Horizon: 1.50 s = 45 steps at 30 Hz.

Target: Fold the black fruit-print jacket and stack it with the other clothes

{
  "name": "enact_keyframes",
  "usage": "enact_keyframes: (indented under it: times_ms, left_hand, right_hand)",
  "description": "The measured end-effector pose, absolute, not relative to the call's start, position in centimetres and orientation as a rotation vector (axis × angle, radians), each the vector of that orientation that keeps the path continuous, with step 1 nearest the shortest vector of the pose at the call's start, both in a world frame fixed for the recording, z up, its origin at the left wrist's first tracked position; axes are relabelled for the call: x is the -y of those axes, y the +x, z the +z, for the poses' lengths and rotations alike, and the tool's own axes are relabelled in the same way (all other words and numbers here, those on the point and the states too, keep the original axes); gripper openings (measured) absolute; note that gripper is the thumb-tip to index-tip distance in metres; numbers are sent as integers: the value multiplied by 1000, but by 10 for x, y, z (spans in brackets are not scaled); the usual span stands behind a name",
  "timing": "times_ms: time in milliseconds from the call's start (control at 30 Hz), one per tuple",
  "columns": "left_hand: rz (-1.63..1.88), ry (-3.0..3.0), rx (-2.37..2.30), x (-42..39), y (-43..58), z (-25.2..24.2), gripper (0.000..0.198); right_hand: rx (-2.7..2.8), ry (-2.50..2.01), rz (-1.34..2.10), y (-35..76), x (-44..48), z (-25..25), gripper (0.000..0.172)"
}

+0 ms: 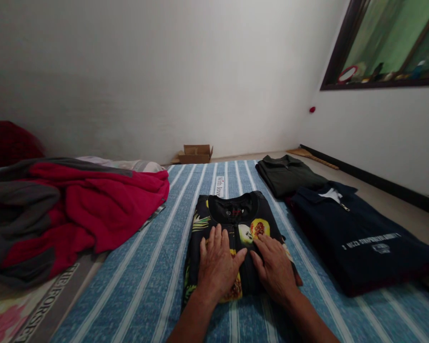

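A folded black jacket [240,231] with a print of yellow and green fruit lies in front of me, its round collar facing away. My left hand [218,259] rests flat on its left half, fingers stretched toward the collar. On the right half lies my right hand [274,267], also flat with its fingers extended. Both palms press on the cloth without gripping it. The two thumbs point toward each other near the jacket's middle line. My hands and forearms hide part of the lower jacket.
The jacket lies on a blue and white striped sheet [171,228]. To the right are a folded navy top [346,228] and a folded dark green garment [289,174]. A crumpled red and grey garment [93,205] lies left. An opened cardboard box [196,155] stands by the wall.
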State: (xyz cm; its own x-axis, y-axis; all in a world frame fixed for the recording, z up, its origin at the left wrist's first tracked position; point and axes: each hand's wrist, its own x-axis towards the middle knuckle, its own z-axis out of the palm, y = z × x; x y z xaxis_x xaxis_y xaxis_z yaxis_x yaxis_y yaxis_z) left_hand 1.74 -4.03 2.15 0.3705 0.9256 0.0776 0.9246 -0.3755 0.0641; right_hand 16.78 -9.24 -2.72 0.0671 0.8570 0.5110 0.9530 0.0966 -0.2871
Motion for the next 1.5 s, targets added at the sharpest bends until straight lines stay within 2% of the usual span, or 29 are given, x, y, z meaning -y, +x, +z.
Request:
enact_keyframes:
  times_ms: [1033, 1500]
  left_hand:
    - [192, 2593, -1736, 40, 16, 21, 70]
    - [165, 2578, -1742, 43, 17, 22, 70]
  right_hand:
    - [1765, -1771, -191, 166, 93, -25, 32]
    - [1780, -1761, -208, 168, 94, -28, 36]
